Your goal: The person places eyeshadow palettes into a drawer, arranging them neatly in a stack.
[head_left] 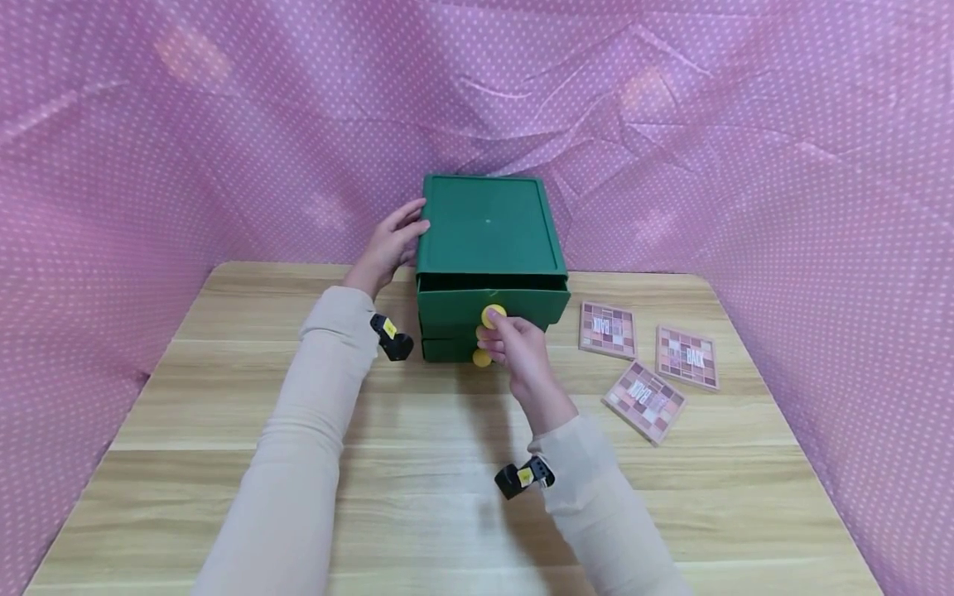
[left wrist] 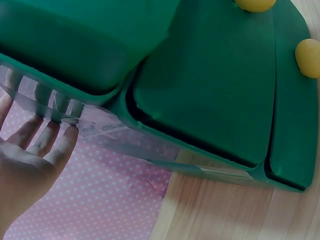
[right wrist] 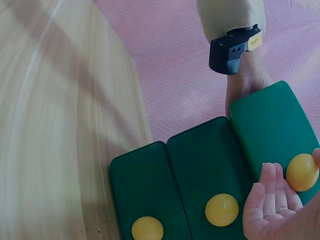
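Observation:
A green drawer cabinet (head_left: pixel 488 228) with clear sides stands at the back of the table. Its top drawer (head_left: pixel 450 308) is pulled out a little, leaving a dark gap under the lid. My right hand (head_left: pixel 527 358) pinches the round yellow knob (head_left: pixel 493 315) of that drawer between thumb and fingers. Against the cabinet's left side rests my left hand (head_left: pixel 389 248); the left wrist view shows its fingertips touching the clear panel (left wrist: pixel 115 132). Two lower drawers, one with a yellow knob (right wrist: pixel 222 210) and the lowest with another knob (right wrist: pixel 147 229), look closed.
Right of the cabinet, three pink palettes (head_left: pixel 607 329) with checkered lids lie flat on the wooden table (head_left: pixel 246 372). Pink dotted cloth (head_left: pixel 298 124) hangs behind and along both sides. A small black camera (head_left: pixel 391 338) is strapped to each wrist.

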